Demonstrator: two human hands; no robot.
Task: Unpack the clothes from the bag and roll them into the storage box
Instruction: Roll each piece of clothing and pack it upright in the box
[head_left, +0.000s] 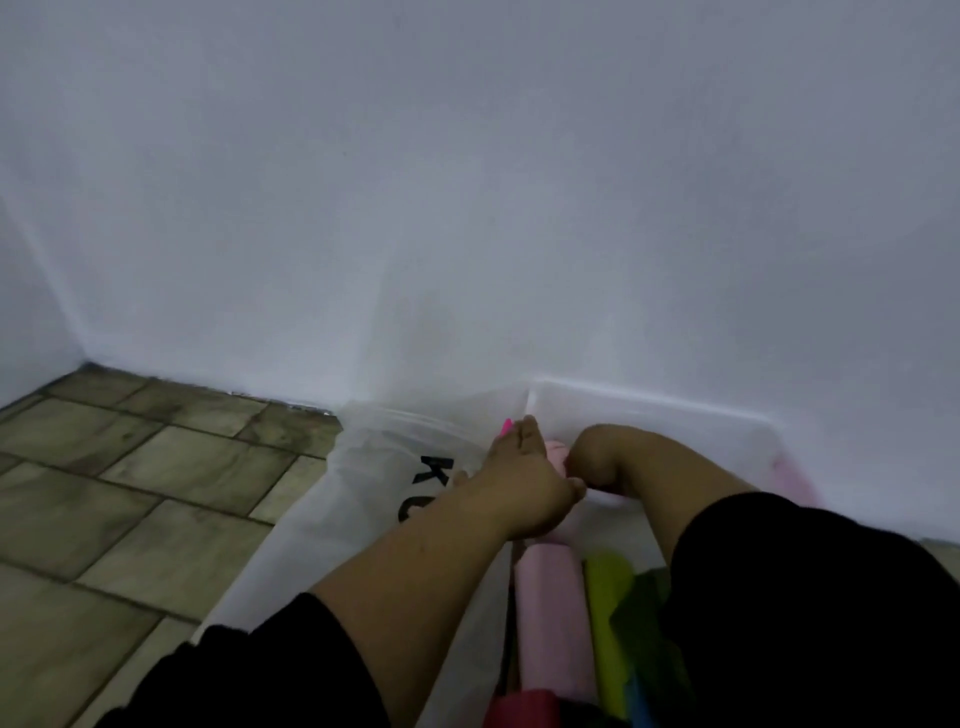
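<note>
A rolled pink garment (550, 613) lies lengthwise in the translucent storage box (649, 402) that stands against the wall. My left hand (519, 478) lies flat on the far part of the pink roll, fingers stretched forward and thumb spread to the right. My right hand (592, 457) is bent down at the wrist, its fingers curled against the pink roll's far end; the fingertips are hidden. A lime green roll (608, 597) lies beside the pink one, with red (524, 709) and blue (639, 701) rolls nearer me. The white bag (374, 467) with black letters lies left of the box.
A white wall rises right behind the box and the bag. Brown floor tiles (130, 493) stretch to the left, up to a corner of the room. My black sleeves cover much of the box's near part.
</note>
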